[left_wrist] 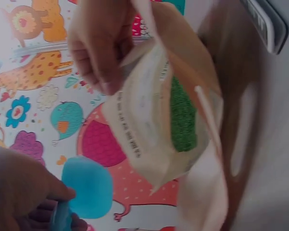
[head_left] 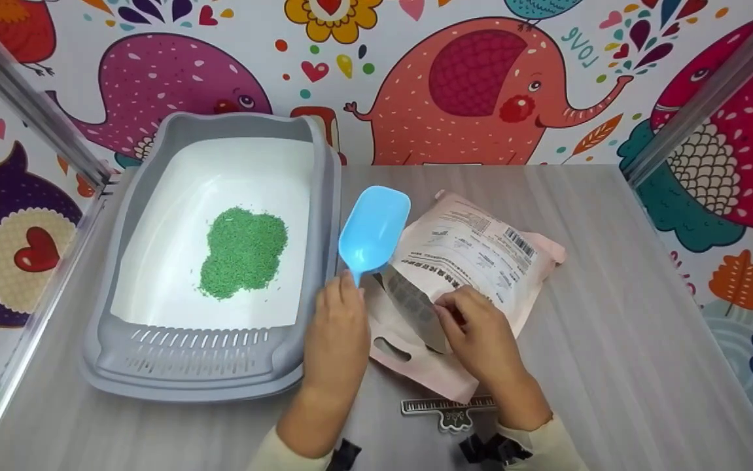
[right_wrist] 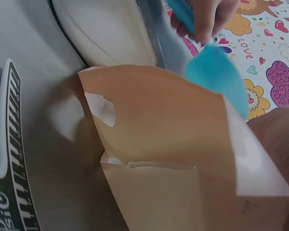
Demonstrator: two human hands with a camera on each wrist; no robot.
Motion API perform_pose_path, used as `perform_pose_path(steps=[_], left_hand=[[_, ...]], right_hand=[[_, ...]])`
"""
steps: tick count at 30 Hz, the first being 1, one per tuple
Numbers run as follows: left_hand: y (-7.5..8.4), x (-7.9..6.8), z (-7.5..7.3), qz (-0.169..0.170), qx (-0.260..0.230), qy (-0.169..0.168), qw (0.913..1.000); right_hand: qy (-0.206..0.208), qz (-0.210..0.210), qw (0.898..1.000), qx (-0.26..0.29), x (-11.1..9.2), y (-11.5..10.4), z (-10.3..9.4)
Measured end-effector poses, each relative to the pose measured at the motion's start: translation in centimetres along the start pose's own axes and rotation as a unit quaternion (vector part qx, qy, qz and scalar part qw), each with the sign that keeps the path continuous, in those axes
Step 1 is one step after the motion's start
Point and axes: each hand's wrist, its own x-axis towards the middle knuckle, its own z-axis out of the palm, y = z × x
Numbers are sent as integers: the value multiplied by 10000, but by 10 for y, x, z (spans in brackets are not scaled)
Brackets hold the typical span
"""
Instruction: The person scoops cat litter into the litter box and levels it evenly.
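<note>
My left hand [head_left: 335, 343] grips the handle of a light blue scoop [head_left: 376, 226], whose bowl shows nothing in it. The scoop is held between the grey litter box [head_left: 330, 196] and a pale pink bag [head_left: 526, 261]. At the bag's opened top, my right hand [head_left: 484, 337] pinches the edge and holds the mouth apart. Green granules [left_wrist: 183, 118] show inside the bag in the left wrist view. A similar pile of green granules [head_left: 242, 252] lies on the white floor of the litter box.
A long clip with a piano-key pattern [head_left: 451, 407] lies on the table [head_left: 618, 353] below the bag. The litter box has a slotted ledge [head_left: 199, 350] at its near end. Behind the table stands a wall with printed elephants [head_left: 468, 131], and metal posts [head_left: 703, 98] rise at the corners.
</note>
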Motion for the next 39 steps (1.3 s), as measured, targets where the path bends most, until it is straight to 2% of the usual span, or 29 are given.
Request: perform_pose_path(steps=[4,8,14,23,27,32,39], left_hand=[[6,5,26,-204,-145,126,9996],[5,12,48,-424,-224,144,9987],[1,22,69,-759,-222,102,9968],[-11,25,102,-896,-271,81,9956],[-16,24,111,-986,-93,160,9950],[-16,24,115,-1073,166,-18,9941],[-13,28,116,-1210,-676,-317,9898]], right_hand=[[66,-113,9999,-40,1,2,2],[-56,-90,9999,-1,2,0,3],[-237,-41,9997,-15,3,-4,6],[-434,-57,9990,-75,2,-7,2],[-496,-49,9986,-155,1,-6,2],[-426,-132,9987,-241,-1,-3,1],[-441,-64,9986,-272,0,1,-1]])
